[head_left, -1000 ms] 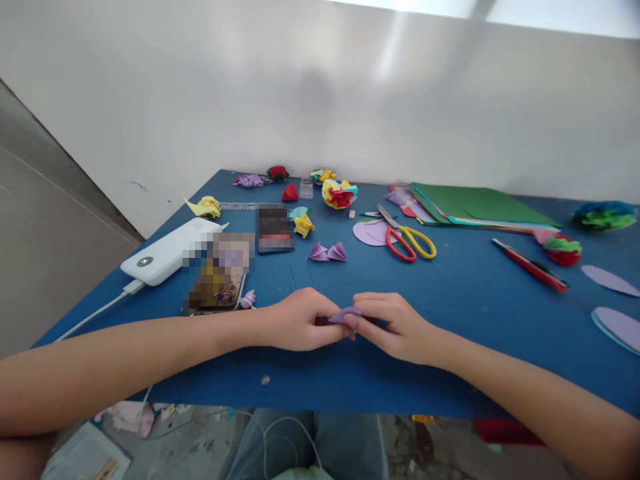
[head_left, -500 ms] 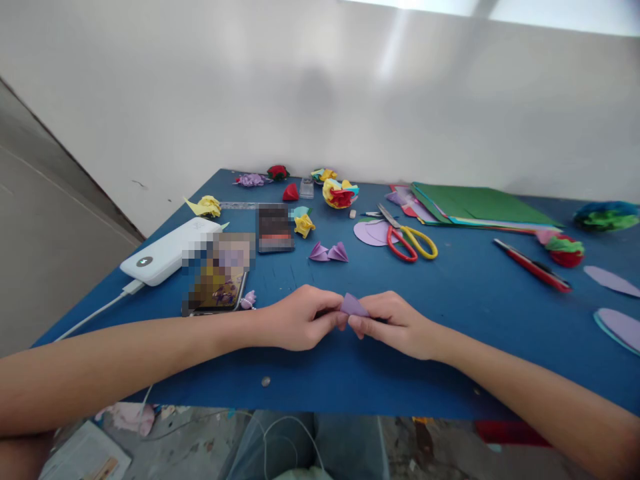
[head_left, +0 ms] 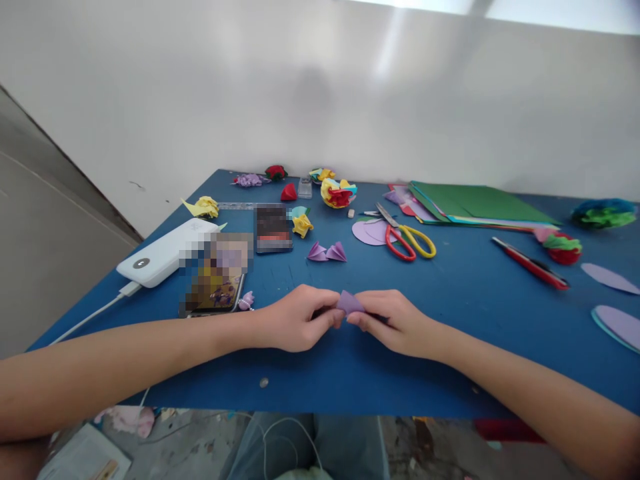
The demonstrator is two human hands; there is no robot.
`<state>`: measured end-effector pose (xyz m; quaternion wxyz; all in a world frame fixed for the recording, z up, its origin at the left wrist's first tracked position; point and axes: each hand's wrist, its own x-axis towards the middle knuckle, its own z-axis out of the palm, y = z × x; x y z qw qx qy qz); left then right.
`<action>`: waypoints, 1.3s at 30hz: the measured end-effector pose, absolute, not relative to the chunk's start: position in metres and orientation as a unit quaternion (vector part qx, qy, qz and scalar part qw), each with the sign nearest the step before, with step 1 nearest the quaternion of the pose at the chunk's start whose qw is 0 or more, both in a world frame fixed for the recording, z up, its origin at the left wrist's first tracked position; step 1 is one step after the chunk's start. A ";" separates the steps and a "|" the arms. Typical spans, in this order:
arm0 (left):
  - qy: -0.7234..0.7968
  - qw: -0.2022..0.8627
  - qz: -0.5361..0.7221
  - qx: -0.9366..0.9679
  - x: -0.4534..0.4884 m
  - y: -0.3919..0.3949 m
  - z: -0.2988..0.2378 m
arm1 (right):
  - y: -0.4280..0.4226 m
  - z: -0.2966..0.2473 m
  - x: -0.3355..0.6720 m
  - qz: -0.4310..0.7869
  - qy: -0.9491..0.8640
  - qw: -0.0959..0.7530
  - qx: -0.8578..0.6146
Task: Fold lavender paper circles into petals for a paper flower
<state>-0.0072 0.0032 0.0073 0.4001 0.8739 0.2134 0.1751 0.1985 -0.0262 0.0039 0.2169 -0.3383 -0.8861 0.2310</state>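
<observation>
Between my two hands, above the front part of the blue table [head_left: 415, 387], is a small folded piece of purple paper [head_left: 351, 303]. My left hand [head_left: 305, 320] pinches its left side with thumb and fingers. On its right side my right hand [head_left: 393, 320] also has thumb and fingers closed on it. Fingers hide the paper's lower edge. Just beyond my hands lie two folded purple paper petals [head_left: 327, 253], side by side. Behind them to the right, scissors [head_left: 400, 233] with one red and one yellow handle rest partly on purple paper circles [head_left: 367, 232].
At left are a white power bank [head_left: 170, 253] with a cable, a phone [head_left: 220, 283] and a dark device [head_left: 273, 230]. Paper flowers [head_left: 339, 193] stand at the back. Coloured sheets [head_left: 485, 203], a red cutter [head_left: 533, 263] and purple ovals [head_left: 620, 325] lie right.
The view has shifted slightly. Both hands keep their pinch on the purple paper; the right fingers have moved only a little against it.
</observation>
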 end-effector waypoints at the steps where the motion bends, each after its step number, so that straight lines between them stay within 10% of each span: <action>1: 0.218 0.403 0.179 0.871 -0.007 0.003 0.007 | -0.026 0.004 0.198 0.220 -0.889 0.218 -0.338; 14: 0.325 0.566 0.299 0.696 -0.002 0.009 -0.001 | 0.005 -0.010 0.223 -0.100 -0.877 0.221 -0.415; 39: 0.338 0.445 0.249 0.791 -0.004 0.007 0.000 | 0.062 -0.023 0.261 -0.112 -0.800 0.071 -0.586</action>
